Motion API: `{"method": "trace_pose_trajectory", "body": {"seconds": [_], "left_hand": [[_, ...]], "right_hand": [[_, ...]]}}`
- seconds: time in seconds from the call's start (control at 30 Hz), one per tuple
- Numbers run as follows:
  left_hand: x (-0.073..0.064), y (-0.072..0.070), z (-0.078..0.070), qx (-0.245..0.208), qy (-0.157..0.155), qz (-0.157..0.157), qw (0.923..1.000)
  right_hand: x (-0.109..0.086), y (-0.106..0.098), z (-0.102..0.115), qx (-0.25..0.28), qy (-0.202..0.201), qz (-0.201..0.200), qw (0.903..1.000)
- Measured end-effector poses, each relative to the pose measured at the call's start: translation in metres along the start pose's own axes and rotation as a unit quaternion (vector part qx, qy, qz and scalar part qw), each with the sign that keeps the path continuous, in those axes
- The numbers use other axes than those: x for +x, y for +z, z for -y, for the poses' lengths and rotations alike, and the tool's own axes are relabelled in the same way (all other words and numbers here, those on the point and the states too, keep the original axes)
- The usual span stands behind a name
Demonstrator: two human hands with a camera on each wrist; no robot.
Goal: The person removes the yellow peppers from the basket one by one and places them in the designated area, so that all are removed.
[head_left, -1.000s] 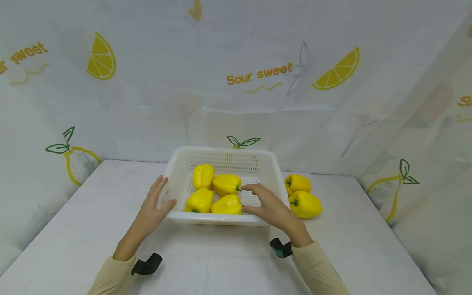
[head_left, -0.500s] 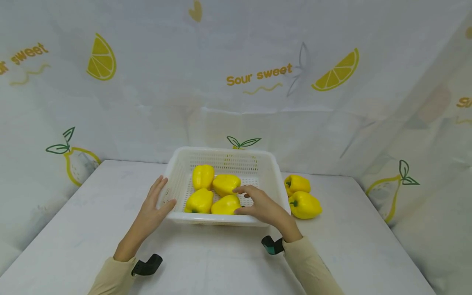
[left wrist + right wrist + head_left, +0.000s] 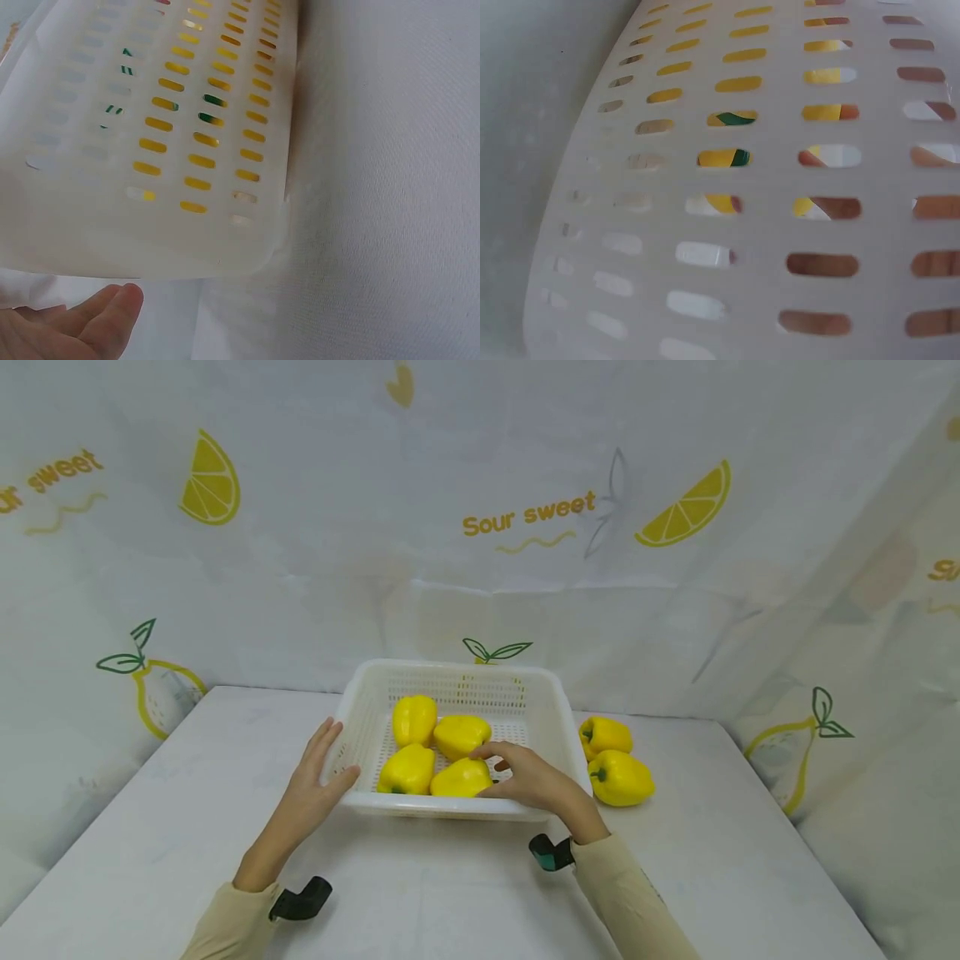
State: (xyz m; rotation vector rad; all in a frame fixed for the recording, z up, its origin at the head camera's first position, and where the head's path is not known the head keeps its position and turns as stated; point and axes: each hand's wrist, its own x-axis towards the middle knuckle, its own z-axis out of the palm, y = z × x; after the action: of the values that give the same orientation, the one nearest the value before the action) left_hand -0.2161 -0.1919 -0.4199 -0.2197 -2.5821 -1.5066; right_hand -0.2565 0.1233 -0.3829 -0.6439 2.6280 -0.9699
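A white slotted plastic basket holds several yellow bell peppers. My left hand rests at the basket's left front corner, fingers extended along the outside and thumb tip over the rim; the left wrist view shows its fingertips by the wall. Inside the basket, my right hand has its thumb and curled fingers around the right end of the front-right bell pepper. Behind that lies another bell pepper. Through the slots in the right wrist view, parts of the hand and a green stem show.
Two more yellow bell peppers, one farther back and one nearer, lie on the table just right of the basket. The white-covered table backs onto a hanging white cloth printed with lemons.
My right hand has moved left, from the stem end onto the front-right bell pepper, with its fingers now over it. The left hand and the basket have stayed put.
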Motion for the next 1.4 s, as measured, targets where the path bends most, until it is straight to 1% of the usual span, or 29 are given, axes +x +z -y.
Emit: {"method": "trace_pose_trajectory", "body": {"seconds": [0.27, 0.43, 0.67, 0.87, 1.03, 1.27, 1.4], "left_hand": [[0.0026, 0.0011, 0.0038, 0.000, -0.002, 0.004, 1.0000], [0.0026, 0.0003, 0.0036, 0.005, -0.001, 0.004, 1.0000], [0.0011, -0.0008, 0.0005, 0.006, 0.004, 0.004, 1.0000], [0.0012, -0.0005, 0.0005, 0.007, 0.002, 0.003, 1.0000], [0.0009, -0.0012, 0.0001, 0.007, 0.001, 0.004, 1.0000], [0.0019, -0.0004, 0.0009, 0.010, -0.005, 0.003, 0.9999], [0.0017, -0.0002, -0.0003, 0.009, -0.009, 0.004, 0.9999]], "right_hand": [[0.0021, -0.0001, -0.0025, 0.023, 0.034, 0.017, 0.9990], [0.0025, -0.0003, -0.0043, 0.020, 0.034, 0.024, 0.9989], [0.0013, 0.0009, -0.0069, 0.003, 0.028, -0.006, 0.9996], [0.0000, 0.0023, -0.0072, -0.010, 0.015, -0.038, 0.9991], [-0.0020, 0.0023, -0.0043, -0.014, 0.003, -0.045, 0.9989], [-0.0018, 0.0029, -0.0032, -0.008, 0.015, -0.067, 0.9976], [-0.0025, 0.0028, -0.0034, -0.018, 0.021, -0.078, 0.9966]]}}
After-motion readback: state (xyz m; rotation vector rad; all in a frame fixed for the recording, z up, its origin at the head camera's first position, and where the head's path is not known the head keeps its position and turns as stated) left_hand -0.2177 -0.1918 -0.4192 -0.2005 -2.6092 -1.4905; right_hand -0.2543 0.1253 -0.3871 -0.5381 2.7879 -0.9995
